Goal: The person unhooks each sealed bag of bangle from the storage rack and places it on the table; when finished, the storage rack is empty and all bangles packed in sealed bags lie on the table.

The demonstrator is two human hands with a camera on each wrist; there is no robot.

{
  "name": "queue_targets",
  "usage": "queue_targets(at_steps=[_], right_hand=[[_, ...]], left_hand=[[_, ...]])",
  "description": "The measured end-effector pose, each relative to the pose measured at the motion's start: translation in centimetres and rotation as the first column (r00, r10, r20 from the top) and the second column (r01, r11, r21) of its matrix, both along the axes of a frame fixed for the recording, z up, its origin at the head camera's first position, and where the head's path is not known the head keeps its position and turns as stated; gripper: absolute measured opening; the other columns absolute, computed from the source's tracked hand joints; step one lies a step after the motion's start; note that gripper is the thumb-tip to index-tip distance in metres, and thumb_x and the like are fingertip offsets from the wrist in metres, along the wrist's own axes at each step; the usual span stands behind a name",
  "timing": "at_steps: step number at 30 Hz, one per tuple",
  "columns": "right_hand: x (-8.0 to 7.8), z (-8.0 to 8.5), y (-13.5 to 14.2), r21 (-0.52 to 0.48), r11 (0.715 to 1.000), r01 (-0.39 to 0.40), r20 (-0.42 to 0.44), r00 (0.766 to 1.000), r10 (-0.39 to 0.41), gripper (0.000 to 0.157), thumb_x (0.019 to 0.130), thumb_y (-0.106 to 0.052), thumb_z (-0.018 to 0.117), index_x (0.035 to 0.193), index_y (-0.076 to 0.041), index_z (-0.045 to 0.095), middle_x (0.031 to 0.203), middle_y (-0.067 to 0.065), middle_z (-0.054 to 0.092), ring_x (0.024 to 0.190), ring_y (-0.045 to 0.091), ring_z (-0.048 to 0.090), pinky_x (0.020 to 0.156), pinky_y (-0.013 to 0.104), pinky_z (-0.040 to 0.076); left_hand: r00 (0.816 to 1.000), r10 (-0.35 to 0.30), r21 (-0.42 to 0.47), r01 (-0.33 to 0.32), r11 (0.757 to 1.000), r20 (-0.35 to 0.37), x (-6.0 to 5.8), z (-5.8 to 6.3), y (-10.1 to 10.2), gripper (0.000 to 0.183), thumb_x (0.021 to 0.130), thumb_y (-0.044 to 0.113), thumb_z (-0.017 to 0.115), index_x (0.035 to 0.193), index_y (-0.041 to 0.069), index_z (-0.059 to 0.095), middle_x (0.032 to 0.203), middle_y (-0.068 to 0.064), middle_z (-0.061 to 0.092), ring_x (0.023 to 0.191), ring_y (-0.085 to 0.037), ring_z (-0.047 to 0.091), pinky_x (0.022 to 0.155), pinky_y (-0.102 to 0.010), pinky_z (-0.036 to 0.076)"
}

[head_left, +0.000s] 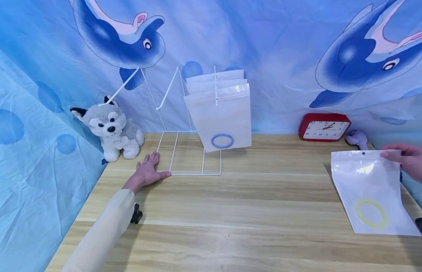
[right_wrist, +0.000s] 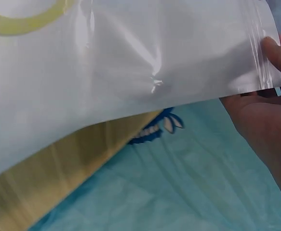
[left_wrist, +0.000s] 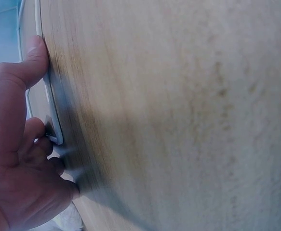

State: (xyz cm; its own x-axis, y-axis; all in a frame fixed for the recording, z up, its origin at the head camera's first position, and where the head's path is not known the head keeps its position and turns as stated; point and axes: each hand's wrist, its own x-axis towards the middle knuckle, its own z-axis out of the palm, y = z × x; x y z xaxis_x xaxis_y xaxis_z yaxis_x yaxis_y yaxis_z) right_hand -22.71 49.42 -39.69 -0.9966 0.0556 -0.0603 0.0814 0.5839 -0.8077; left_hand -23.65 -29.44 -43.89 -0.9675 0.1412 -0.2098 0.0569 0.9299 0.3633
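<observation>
Bag (head_left: 371,190) may slip, right of rack (head_left: 193,174)
My right hand (head_left: 413,160) pinches only its corner; my left hand (head_left: 147,171) rests spread.

The rack (head_left: 195,174) is showing white. One white bag (head_left: 364,181) is bearing a yellow ring (head_left: 375,226), another white bag (head_left: 224,117) a blue ring (head_left: 222,147). The table (head_left: 228,211) is displaying tan wood grain. A red clock (head_left: 303,128) is showing a white dial (head_left: 326,130). Blue cloth (head_left: 272,56) is carrying darker spots (head_left: 6,126) and blue-and-pink dolphins (head_left: 105,34). The toy dog (head_left: 110,121) is mixing grey, white and black.
</observation>
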Motion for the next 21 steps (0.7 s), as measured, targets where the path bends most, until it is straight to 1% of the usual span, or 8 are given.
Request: queue_targets(at_steps=[2,4,5,6,9,12,16,21], right_hand=[[0.0,-0.4,-0.2,0.071,0.997,0.042,0.02,0.999,-0.044,0.033,0.105,-0.036,0.05,0.115,-0.007,0.064,0.111,0.012,0.058,0.096,0.027,0.053,0.088,0.049,0.05],[0.1,-0.7,-0.5,0.142,0.986,0.086,0.041,0.995,-0.093,0.055,0.106,-0.039,0.046,0.129,0.011,0.049,0.126,0.031,0.045,0.107,0.044,0.043,0.093,0.067,0.039],[0.1,-0.8,-0.6,0.163,0.981,0.108,0.053,0.992,-0.118,0.062,0.106,-0.04,0.045,0.133,0.016,0.041,0.131,0.04,0.035,0.11,0.052,0.036,0.092,0.074,0.032],[0.1,-0.9,-0.7,0.18,0.976,0.126,0.063,0.988,-0.14,0.065,0.106,-0.041,0.044,0.136,0.016,0.038,0.135,0.042,0.032,0.113,0.057,0.033,0.092,0.075,0.031],[-0.1,-1.0,-0.8,0.221,0.963,0.152,0.08,0.982,-0.173,0.066,0.106,-0.042,0.044,0.139,0.015,0.037,0.137,0.043,0.032,0.115,0.059,0.033,0.088,0.072,0.035],[-0.3,-0.9,-1.0,0.25,0.957,0.149,0.081,0.982,-0.174,0.064,0.106,-0.041,0.045,0.138,0.014,0.04,0.135,0.042,0.035,0.111,0.057,0.036,0.081,0.067,0.039],[-0.6,-1.1,-1.1,0.303,0.942,0.148,0.041,0.985,-0.168,0.055,0.106,-0.033,0.048,0.132,0.015,0.046,0.129,0.042,0.039,0.105,0.055,0.039,0.075,0.06,0.043],[-0.9,-1.8,-1.4,0.356,0.914,0.194,-0.028,0.98,-0.197,0.044,0.104,-0.022,0.053,0.126,0.016,0.051,0.122,0.042,0.046,0.099,0.052,0.045,0.066,0.051,0.047]], left_hand=[[1.0,-0.003,-0.001,0.003,1.0,-0.001,0.0,0.0,0.1,0.104,0.092,0.052,0.065,0.154,-0.012,0.011,0.162,-0.029,0.002,0.146,-0.051,-0.002,0.111,-0.07,-0.003],[1.0,-0.003,-0.002,0.003,1.0,0.0,0.0,0.1,0.1,0.105,0.092,0.052,0.065,0.154,-0.012,0.011,0.162,-0.029,0.002,0.146,-0.051,-0.002,0.111,-0.071,-0.002],[1.0,-0.003,-0.001,0.003,1.0,-0.002,0.0,0.1,0.1,0.105,0.092,0.052,0.065,0.154,-0.013,0.011,0.161,-0.029,0.002,0.146,-0.052,-0.001,0.111,-0.071,-0.002],[1.0,-0.003,0.002,0.003,1.0,-0.004,0.0,0.1,0.1,0.105,0.091,0.053,0.065,0.153,-0.013,0.011,0.161,-0.03,0.003,0.145,-0.052,-0.001,0.11,-0.071,-0.002],[1.0,-0.003,0.006,0.003,1.0,-0.011,0.0,0.1,0.2,0.106,0.091,0.054,0.066,0.153,-0.013,0.012,0.161,-0.031,0.004,0.145,-0.053,0.0,0.11,-0.072,-0.001],[1.0,-0.005,0.006,0.005,1.0,-0.017,0.0,0.2,0.2,0.106,0.091,0.054,0.066,0.153,-0.013,0.013,0.16,-0.031,0.005,0.145,-0.053,0.0,0.11,-0.072,0.0],[1.0,-0.008,0.006,0.008,1.0,-0.015,0.0,0.2,0.2,0.107,0.091,0.054,0.066,0.153,-0.014,0.012,0.16,-0.032,0.005,0.145,-0.054,0.0,0.109,-0.073,0.0],[1.0,-0.01,0.006,0.01,1.0,-0.016,0.1,0.2,0.2,0.106,0.091,0.054,0.066,0.153,-0.014,0.012,0.16,-0.032,0.005,0.144,-0.054,0.0,0.109,-0.073,-0.001]])
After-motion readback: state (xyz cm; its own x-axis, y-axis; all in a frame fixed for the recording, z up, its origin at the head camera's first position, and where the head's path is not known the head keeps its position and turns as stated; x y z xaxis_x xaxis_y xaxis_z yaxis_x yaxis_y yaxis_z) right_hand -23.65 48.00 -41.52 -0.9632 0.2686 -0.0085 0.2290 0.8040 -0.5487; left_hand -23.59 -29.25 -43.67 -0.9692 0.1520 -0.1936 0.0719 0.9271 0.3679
